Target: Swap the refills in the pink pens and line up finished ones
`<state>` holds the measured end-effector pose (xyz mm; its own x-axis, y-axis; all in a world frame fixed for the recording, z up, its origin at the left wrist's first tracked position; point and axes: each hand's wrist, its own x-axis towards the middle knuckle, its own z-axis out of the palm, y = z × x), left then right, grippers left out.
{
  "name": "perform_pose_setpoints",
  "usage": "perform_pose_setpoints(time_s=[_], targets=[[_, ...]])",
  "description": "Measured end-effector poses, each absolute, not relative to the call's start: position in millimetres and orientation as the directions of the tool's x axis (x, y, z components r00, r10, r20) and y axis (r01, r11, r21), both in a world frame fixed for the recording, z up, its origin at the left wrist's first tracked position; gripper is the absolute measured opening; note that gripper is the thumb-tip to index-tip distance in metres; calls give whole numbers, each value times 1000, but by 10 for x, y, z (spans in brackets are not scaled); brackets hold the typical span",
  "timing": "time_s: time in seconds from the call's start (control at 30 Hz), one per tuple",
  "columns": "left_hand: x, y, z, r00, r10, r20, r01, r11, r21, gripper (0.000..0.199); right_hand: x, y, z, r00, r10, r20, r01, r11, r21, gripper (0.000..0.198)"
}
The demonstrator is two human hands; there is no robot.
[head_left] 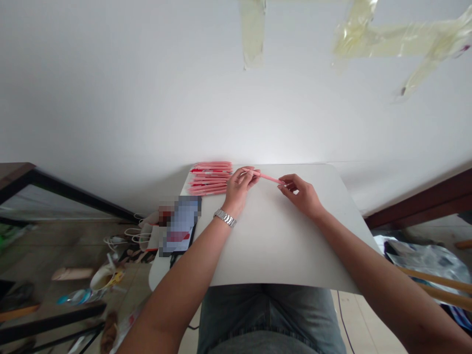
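Note:
A slim pink stick, shaped like a pen (pixel 270 178), is held over the white table, slanting down to the right. My left hand (pixel 241 183), with a metal watch (pixel 224 217) on its wrist, is closed round its left end. Thumb and fingers of my right hand (pixel 299 192) pinch the right end. To the left of my left hand lies a pile of similar pink sticks (pixel 210 179), several of them, seemingly in clear wrapping with some red parts. What kind of stick they are is too small to tell for sure.
On the left edge of the white table (pixel 280 246) rests a phone (pixel 180 226) with a blurred screen. A white wall (pixel 165 88) with yellowed tape stands behind. Cables (pixel 136 236) and a bottle (pixel 77 297) are at lower left, plastic bags (pixel 427 255) at right.

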<state>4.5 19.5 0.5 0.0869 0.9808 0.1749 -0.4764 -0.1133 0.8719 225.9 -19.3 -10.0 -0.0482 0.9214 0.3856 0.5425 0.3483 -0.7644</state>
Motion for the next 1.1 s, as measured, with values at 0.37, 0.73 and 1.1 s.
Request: perform_pose_setpoints(time_s=[0.37, 0.73, 1.1], targets=[[30, 183, 3, 124, 975, 183, -457, -108, 883, 30, 2255, -212, -77, -41, 934, 356, 543, 320, -776, 31], [38, 177, 7, 132, 974, 183, -459, -104, 882, 31, 2247, -229, -17, -97, 944, 315, 493, 320, -809, 36], [55, 145, 23, 180, 963, 203, -450, -103, 887, 29, 2270, -248, -18, -105, 957, 270, 475, 287, -832, 46]])
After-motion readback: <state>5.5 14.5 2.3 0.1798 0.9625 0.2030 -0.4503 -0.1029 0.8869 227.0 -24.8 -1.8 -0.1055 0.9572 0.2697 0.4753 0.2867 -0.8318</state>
